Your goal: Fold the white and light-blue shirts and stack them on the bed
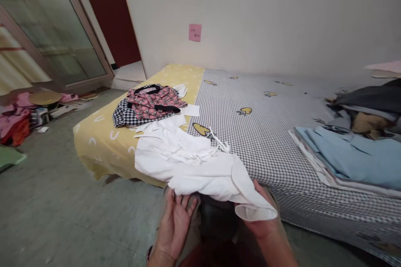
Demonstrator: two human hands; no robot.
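Observation:
A white garment (200, 171) lies rumpled across the near edge of the bed, its sleeve end hanging over at the right. My left hand (178, 221) is palm up just below the garment's near edge, fingers apart, with the fingertips at the cloth. My right hand (263, 217) is under the sleeve end and partly covered by it; most of its fingers are hidden beneath the cloth. Beyond the white garment, a pink patterned garment with black trim (153, 102) rests on a black-and-white checked one (123, 114).
The bed has a yellow sheet (100, 137) and a grey checked one (250, 133). Folded light blue clothes (360, 154) and a dark clothing pile (376, 100) lie at the right. Pink and red items (19, 119) sit on the floor at the left.

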